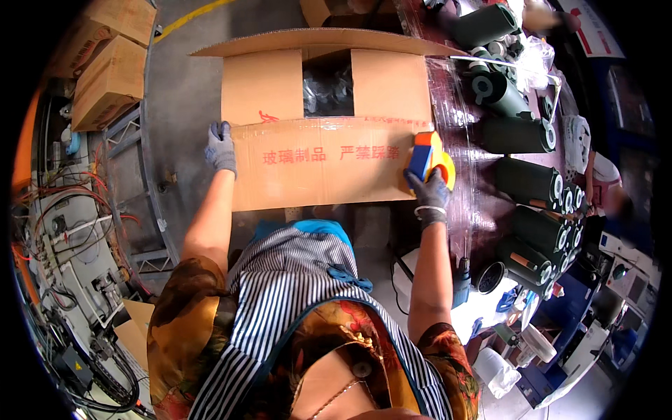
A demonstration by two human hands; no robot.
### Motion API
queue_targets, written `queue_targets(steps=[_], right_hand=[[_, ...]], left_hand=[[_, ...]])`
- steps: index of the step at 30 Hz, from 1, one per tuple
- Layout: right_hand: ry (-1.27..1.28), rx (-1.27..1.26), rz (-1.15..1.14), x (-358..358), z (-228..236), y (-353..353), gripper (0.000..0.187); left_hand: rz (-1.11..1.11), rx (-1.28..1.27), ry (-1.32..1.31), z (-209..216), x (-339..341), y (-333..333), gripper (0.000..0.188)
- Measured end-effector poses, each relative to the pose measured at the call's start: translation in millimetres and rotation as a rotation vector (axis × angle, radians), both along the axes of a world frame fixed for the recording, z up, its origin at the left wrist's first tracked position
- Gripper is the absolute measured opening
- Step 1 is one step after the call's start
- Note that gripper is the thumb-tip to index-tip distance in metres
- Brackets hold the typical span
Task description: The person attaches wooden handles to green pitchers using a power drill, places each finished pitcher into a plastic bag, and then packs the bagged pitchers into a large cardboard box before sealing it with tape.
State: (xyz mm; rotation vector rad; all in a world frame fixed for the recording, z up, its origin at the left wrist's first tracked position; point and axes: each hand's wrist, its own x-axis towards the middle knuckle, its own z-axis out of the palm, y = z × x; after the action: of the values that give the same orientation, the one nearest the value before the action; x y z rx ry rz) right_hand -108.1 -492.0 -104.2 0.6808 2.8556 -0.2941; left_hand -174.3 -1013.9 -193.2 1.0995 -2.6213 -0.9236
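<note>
A large brown cardboard box (280,84) with red printing stands in front of me. Its side flaps are folded in, and dark items in clear plastic wrap (327,92) show through the gap between them. The near long flap (315,178) slopes toward me, while the far flap (329,42) sticks up. My left hand (221,148), in a grey glove, grips the near flap's left edge. Closed around an orange, blue and yellow tape dispenser (423,155) is my gloved right hand (431,192), at the right end of that flap. The fingers' undersides are hidden.
On the dark red table (458,182) at the right stand many dark green cylinders (525,178). A black round cup (488,276) lies nearer to me. Stacked cartons (112,84) and a metal frame with cables (77,231) are on the left. Another person's arm (591,175) shows beyond the table.
</note>
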Motion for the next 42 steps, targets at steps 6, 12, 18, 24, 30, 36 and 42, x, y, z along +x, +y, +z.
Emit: queue_targets(steps=[6, 12, 18, 24, 30, 36, 42], right_hand=[[0.507, -0.713, -0.188, -11, 61, -8, 0.052], [0.92, -0.006, 0.495, -190, 207, 4, 0.048], [0.445, 0.261, 0.95, -338, 174, -9, 0.068], [0.366, -0.125, 1.309, -255, 217, -15, 0.064], [-0.672, -0.705, 0.906, -176, 98, -42, 0.061], [-0.712, -0.941, 0.631, -186, 105, -58, 0.044], [-0.559, -1.394, 0.383, -185, 132, -137, 0.078]], left_hand=[[-0.134, -0.203, -0.08, -16, -44, -53, 0.058], [-0.193, -0.346, -0.084, -3, -87, -98, 0.054], [-0.205, -0.286, -0.204, 12, -114, -73, 0.056], [-0.078, 0.043, 0.013, 18, -81, -69, 0.063], [0.094, 0.982, 0.417, 36, -116, -92, 0.075], [-0.172, -0.229, -0.142, 3, -125, -48, 0.079], [-0.195, -0.23, -0.049, 6, -118, -46, 0.075]])
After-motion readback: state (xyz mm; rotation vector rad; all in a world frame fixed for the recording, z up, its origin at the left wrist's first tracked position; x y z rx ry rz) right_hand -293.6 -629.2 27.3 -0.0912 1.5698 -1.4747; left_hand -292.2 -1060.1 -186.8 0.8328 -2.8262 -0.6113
